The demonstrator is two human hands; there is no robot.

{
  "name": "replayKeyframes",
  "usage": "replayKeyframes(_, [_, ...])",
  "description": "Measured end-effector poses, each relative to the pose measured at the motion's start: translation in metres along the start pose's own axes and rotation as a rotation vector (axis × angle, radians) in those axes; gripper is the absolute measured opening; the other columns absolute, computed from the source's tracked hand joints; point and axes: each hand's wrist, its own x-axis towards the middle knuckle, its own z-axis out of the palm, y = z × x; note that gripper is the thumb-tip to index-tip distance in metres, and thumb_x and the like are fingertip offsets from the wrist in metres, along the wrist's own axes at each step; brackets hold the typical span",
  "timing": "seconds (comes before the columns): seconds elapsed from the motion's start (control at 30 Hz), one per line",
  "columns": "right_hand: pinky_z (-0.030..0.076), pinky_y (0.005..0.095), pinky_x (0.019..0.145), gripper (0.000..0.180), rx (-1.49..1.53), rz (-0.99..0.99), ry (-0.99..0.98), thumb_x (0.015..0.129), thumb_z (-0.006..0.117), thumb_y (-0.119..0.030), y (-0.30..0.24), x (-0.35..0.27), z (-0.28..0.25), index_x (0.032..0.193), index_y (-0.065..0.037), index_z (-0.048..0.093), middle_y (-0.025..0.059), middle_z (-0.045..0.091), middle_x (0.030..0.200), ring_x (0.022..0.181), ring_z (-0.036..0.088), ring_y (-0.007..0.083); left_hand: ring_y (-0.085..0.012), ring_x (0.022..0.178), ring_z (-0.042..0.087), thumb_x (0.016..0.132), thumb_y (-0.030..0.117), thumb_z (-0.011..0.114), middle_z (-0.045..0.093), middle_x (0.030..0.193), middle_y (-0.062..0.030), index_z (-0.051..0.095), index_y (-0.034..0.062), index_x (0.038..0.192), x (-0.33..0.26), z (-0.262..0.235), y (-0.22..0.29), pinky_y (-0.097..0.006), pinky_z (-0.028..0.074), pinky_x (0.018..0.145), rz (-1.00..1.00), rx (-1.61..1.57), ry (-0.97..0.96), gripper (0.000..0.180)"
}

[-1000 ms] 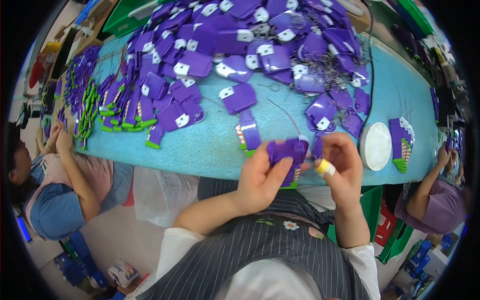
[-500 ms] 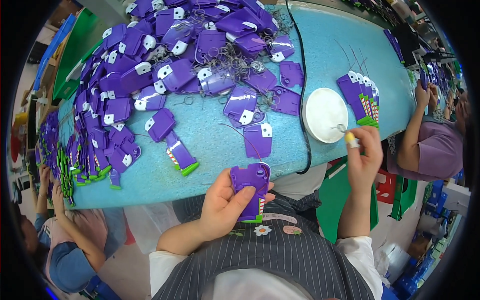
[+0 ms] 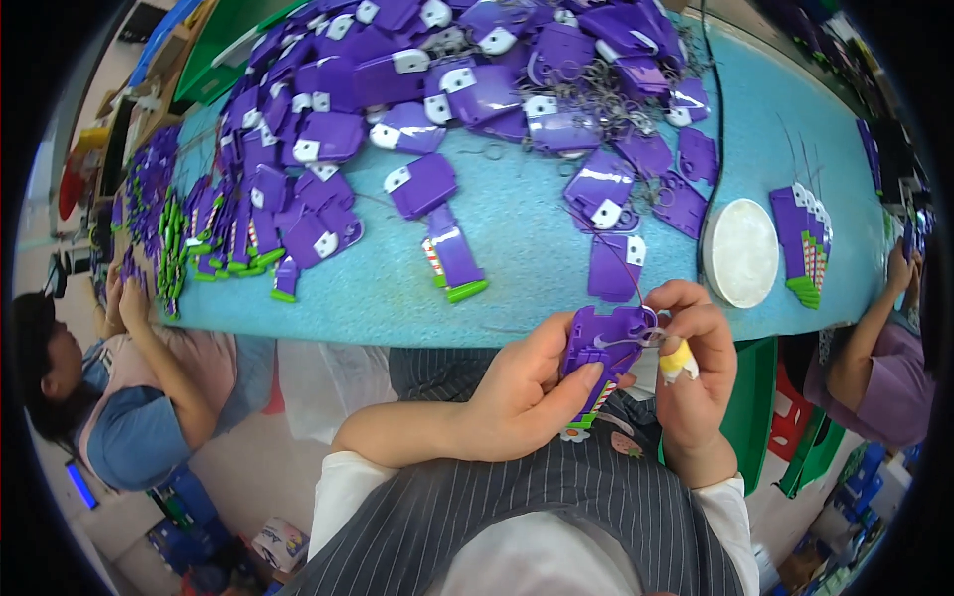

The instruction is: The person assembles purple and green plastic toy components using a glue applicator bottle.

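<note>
My left hand point(image 3: 522, 392) grips a purple plastic tag point(image 3: 606, 343) with a green end, held just below the table's near edge. My right hand point(image 3: 696, 372), with yellow tape on one finger, pinches a thin metal wire loop point(image 3: 646, 333) at the tag's top right corner. A large heap of similar purple tags point(image 3: 477, 79) covers the far part of the teal table point(image 3: 517, 288). One finished tag with a green end point(image 3: 452, 258) lies alone near the middle.
A white round lid point(image 3: 740, 250) sits right of centre, with a stack of finished tags point(image 3: 805, 243) beyond it. Rows of finished tags point(image 3: 219, 233) lie at left. A person point(image 3: 129, 397) sits at left, another point(image 3: 884, 358) at right.
My right hand has come back from the white lid to the tag, carrying a wire loop. The view has swung left, and my left hand has held the tag throughout.
</note>
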Motion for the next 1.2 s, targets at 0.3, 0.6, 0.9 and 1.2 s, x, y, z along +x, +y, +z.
replayKeyframes(0.3, [0.042, 0.0239, 0.076, 0.017, 0.102, 0.421, -0.047, 0.080, 0.060, -0.004, -0.015, -0.009, -0.001, 0.091, -0.003, 0.047, 0.0066, 0.055, 0.092, 0.082, 0.052, 0.0101, -0.0130, 0.081, 0.062, 0.090, 0.000, 0.045, 0.063, 0.092, -0.0093, 0.039, -0.0021, 0.124, -0.011, -0.009, -0.012, -0.026, 0.049, 0.068, 0.059, 0.264, 0.002, 0.034])
replayKeyframes(0.6, [0.041, 0.0197, 0.058, 0.021, 0.399, 0.928, -0.661, 0.076, 0.069, -0.002, -0.011, 0.036, -0.033, 0.092, 0.000, 0.056, 0.0011, 0.058, 0.076, 0.066, 0.053, 0.0051, -0.0183, 0.096, 0.062, 0.092, 0.004, 0.043, 0.060, 0.111, -0.0185, 0.039, -0.0013, 0.122, -0.018, -0.022, -0.002, -0.029, 0.048, 0.083, -0.234, 0.236, -0.468, 0.031])
replayKeyframes(0.9, [0.046, 0.0398, 0.063, 0.053, -1.192, 0.030, -0.265, 0.066, 0.073, -0.008, 0.008, 0.046, -0.003, 0.114, -0.005, 0.051, 0.0132, 0.048, 0.097, 0.079, 0.056, 0.0321, -0.0234, 0.107, 0.057, 0.092, 0.000, 0.043, 0.050, 0.122, -0.0169, 0.028, 0.0007, 0.132, -0.047, -0.020, -0.018, -0.037, 0.045, 0.094, -0.167, -0.234, 0.092, 0.042])
replayKeyframes(1.2, [0.043, 0.0282, 0.061, 0.040, -0.802, -0.024, -0.220, 0.072, 0.070, -0.001, 0.012, 0.009, -0.020, 0.101, 0.000, 0.042, 0.0105, 0.051, 0.089, 0.069, 0.055, 0.0184, -0.0244, 0.113, 0.053, 0.086, -0.009, 0.042, 0.049, 0.125, -0.0163, 0.025, 0.0016, 0.136, -0.051, -0.018, -0.025, -0.036, 0.043, 0.096, -0.238, -0.137, 0.124, 0.054])
